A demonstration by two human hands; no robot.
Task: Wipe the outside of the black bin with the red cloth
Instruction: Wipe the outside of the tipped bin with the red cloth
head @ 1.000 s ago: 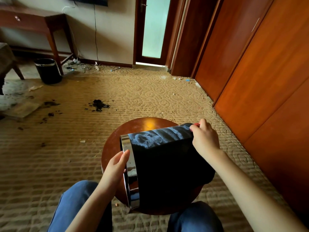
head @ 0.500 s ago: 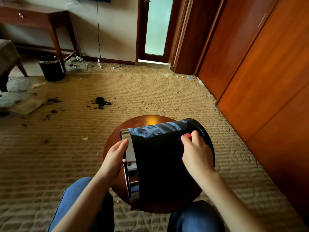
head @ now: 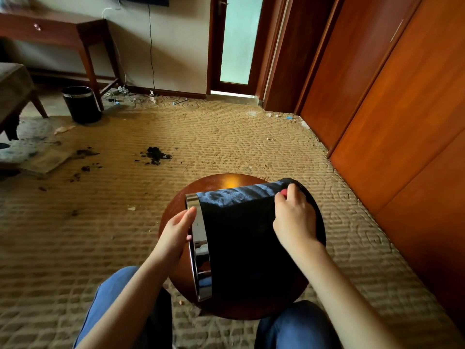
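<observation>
- Head view: your black cylindrical bin (head: 239,235) lies on its side on the round brown wooden stool (head: 226,181), mouth toward the stool's left edge.
- Your left hand (head: 177,231) rests straight-fingered against the polished chrome rim (head: 198,248).
- Your right hand (head: 294,220) clutches the mostly hidden red cloth (head: 283,192) near the bin's base, over the stool's right side.
- Probably light, rigid, slick and ready to roll, so brace it at the rim.
</observation>
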